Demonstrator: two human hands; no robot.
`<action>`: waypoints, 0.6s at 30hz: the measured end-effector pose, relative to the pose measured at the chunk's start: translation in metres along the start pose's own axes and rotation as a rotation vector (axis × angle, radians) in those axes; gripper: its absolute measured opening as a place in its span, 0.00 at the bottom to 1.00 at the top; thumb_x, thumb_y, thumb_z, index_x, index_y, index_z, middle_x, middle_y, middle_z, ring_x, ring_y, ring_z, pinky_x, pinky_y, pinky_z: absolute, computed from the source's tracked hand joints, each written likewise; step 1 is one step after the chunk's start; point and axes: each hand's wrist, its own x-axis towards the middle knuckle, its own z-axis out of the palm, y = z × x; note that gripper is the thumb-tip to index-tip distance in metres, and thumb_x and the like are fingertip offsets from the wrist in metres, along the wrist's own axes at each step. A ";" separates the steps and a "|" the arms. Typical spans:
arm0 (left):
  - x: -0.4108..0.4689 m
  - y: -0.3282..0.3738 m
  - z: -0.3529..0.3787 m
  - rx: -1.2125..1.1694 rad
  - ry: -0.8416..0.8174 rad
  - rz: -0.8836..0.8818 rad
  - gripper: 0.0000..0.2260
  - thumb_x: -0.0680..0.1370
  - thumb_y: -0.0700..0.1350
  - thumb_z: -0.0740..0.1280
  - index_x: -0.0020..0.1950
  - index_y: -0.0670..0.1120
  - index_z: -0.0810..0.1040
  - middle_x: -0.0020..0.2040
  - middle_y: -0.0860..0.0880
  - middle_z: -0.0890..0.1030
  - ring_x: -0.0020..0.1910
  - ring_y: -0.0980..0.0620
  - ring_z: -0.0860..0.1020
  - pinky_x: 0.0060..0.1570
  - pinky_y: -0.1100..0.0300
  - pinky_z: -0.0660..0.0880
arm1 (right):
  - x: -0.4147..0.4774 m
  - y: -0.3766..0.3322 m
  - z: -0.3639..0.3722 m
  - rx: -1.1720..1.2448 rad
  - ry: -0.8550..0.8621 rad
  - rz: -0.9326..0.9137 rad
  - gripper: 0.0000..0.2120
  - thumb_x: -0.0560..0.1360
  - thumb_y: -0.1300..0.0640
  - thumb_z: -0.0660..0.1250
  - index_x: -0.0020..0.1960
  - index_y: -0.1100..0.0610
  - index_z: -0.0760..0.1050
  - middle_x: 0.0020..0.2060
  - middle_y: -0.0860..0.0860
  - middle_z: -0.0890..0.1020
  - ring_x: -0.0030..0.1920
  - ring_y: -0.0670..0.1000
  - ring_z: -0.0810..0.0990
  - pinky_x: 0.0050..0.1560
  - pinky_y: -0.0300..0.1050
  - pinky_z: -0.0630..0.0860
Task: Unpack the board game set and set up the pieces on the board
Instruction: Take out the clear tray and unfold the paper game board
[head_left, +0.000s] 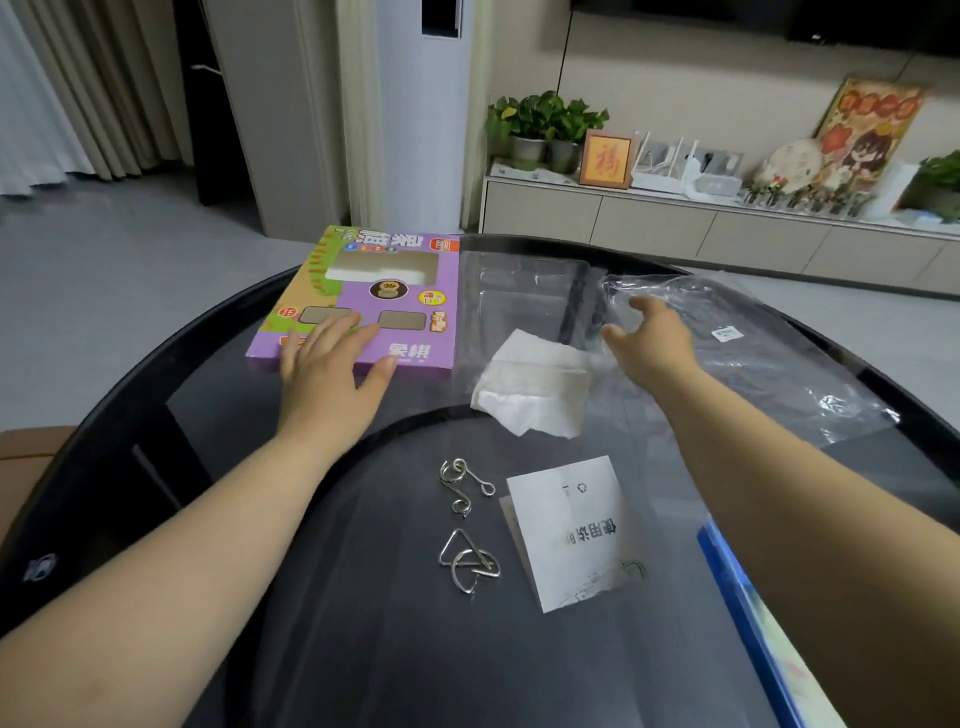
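Note:
A purple game box (410, 291) with cut-out windows lies flat at the far left of the dark glass table (363, 623). My left hand (324, 371) rests on the box's near edge with fingers spread and straight. To the right of the box lies a clear plastic insert tray (519, 283). A folded white sheet (535, 387) sits just in front of the tray. My right hand (652, 338) reaches over a crumpled clear plastic bag (753, 353), fingers loosely extended and touching the plastic near its left end.
Two metal wire puzzles (465, 486) (467, 561) lie in the middle of the table, beside a white instruction leaflet (576, 530). A blue-edged flat item (753, 618) pokes in at the right. A low cabinet (675, 223) with plants and frames stands behind the table.

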 end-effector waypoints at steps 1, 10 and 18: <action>-0.008 0.004 -0.004 -0.061 -0.008 0.027 0.18 0.77 0.50 0.62 0.65 0.44 0.72 0.70 0.47 0.67 0.70 0.48 0.61 0.69 0.57 0.48 | -0.005 -0.001 -0.005 -0.002 0.033 -0.032 0.24 0.76 0.57 0.61 0.70 0.59 0.61 0.69 0.56 0.66 0.69 0.58 0.64 0.67 0.50 0.64; -0.105 0.068 -0.028 0.072 -0.608 0.302 0.46 0.55 0.72 0.41 0.73 0.60 0.46 0.68 0.67 0.40 0.66 0.67 0.37 0.68 0.61 0.34 | -0.111 -0.003 -0.031 -0.140 -0.533 -0.092 0.29 0.71 0.52 0.69 0.68 0.56 0.63 0.62 0.53 0.72 0.60 0.52 0.72 0.58 0.41 0.68; -0.111 0.070 -0.018 0.250 -0.672 0.258 0.25 0.80 0.57 0.48 0.75 0.53 0.46 0.76 0.54 0.43 0.74 0.56 0.38 0.71 0.57 0.37 | -0.134 0.017 -0.010 -0.146 -0.477 0.068 0.23 0.72 0.59 0.65 0.65 0.55 0.65 0.61 0.54 0.74 0.60 0.56 0.73 0.62 0.49 0.71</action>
